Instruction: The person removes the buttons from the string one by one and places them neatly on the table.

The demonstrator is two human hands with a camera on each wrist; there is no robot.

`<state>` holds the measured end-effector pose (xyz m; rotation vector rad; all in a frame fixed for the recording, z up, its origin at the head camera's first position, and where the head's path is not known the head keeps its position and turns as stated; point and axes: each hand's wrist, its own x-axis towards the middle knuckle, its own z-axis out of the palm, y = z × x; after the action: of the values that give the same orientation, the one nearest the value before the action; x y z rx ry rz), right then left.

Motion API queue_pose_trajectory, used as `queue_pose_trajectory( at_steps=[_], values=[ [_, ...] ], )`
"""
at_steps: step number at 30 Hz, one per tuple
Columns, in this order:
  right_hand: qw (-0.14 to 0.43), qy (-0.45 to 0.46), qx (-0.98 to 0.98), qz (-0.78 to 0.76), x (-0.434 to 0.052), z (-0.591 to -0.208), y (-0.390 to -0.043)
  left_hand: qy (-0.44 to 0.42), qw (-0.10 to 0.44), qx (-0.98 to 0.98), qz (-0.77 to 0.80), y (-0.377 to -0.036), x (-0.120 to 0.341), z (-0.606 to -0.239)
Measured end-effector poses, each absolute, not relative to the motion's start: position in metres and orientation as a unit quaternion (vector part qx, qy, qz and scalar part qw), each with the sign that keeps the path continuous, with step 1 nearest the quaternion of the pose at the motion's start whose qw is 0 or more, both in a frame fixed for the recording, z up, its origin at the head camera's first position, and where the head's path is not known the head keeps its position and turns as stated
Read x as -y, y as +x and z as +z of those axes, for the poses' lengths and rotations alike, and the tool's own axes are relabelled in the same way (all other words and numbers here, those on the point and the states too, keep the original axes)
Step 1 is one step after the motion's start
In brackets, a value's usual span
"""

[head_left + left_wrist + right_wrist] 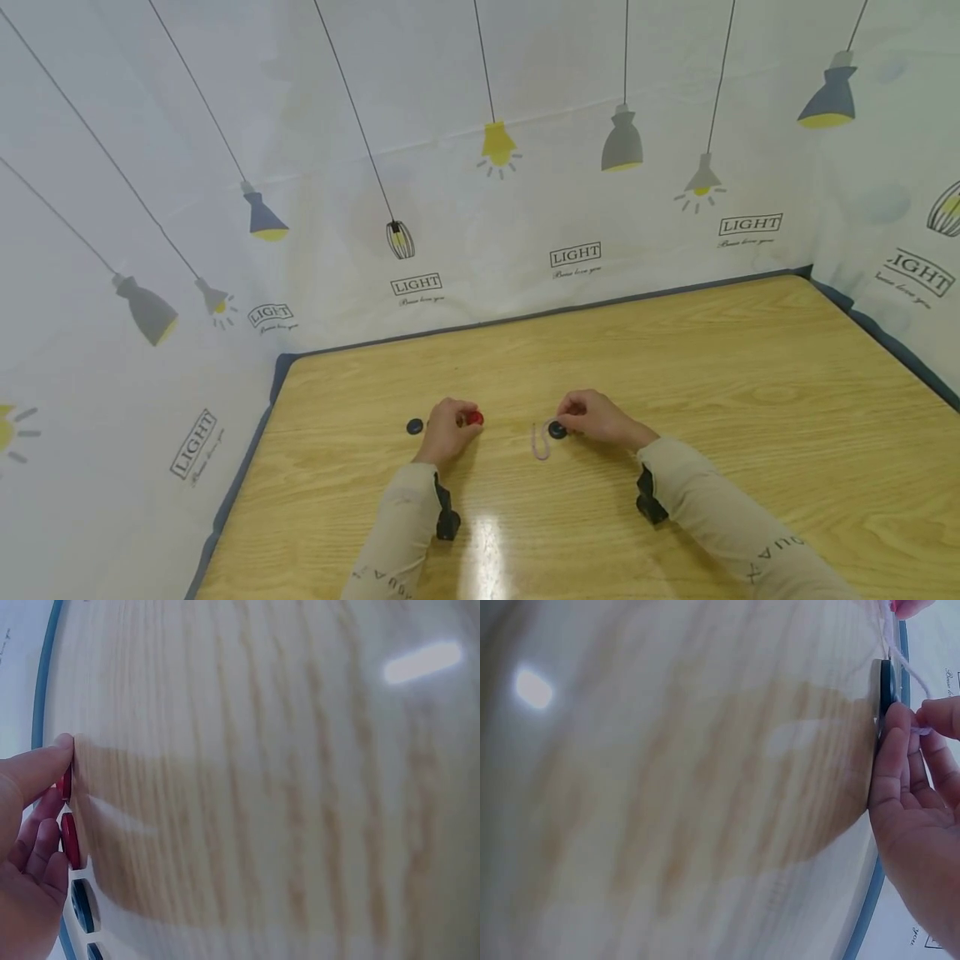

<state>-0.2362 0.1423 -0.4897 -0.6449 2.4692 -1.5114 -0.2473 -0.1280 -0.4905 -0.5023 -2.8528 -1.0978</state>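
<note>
My left hand (447, 432) pinches the edge of a red disc (476, 417) on the table with thumb and finger. A second red disc (70, 841) lies just under its curled fingers, and a black disc (82, 906) comes after it in the row. To the right, my right hand (598, 419) pinches a thin pale purple string (540, 457) between thumb and finger. The string hangs in a loose U on the table. Another black disc (557, 430) sits right by the right fingertips; whether they touch it is hard to tell.
A black disc (415, 426) lies left of my left hand. The wood-grain table (675, 358) runs back to white sheets (487, 208) printed with lamps. Light glares off the tabletop between the forearms. Each wrist carries a black device (651, 500).
</note>
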Motion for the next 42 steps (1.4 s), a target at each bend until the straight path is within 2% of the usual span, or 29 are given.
queue_pose_trajectory(
  at_steps=[4,11,16,21,27,42],
  values=[
    [0.094,-0.211,-0.83,-0.507,-0.142,-0.494,-0.238,-0.16,0.036,0.921,-0.353,-0.246,0.128,-0.493],
    [0.091,-0.205,-0.831,-0.509,-0.142,-0.493,-0.239,-0.136,0.03,0.911,-0.388,-0.238,0.113,-0.489],
    [0.083,-0.205,-0.836,-0.502,-0.141,-0.491,-0.239,-0.171,0.034,0.903,-0.392,-0.234,0.093,-0.487],
    [0.06,-0.207,-0.839,-0.5,-0.138,-0.49,-0.241,-0.199,0.015,0.893,-0.404,-0.228,0.071,-0.483],
    [0.05,-0.224,-0.832,-0.505,-0.134,-0.487,-0.241,-0.188,-0.007,0.889,-0.416,-0.223,0.052,-0.485],
    [0.049,-0.233,-0.835,-0.497,-0.133,-0.486,-0.24,-0.193,0.035,0.882,-0.428,-0.221,0.041,-0.49]
  ],
)
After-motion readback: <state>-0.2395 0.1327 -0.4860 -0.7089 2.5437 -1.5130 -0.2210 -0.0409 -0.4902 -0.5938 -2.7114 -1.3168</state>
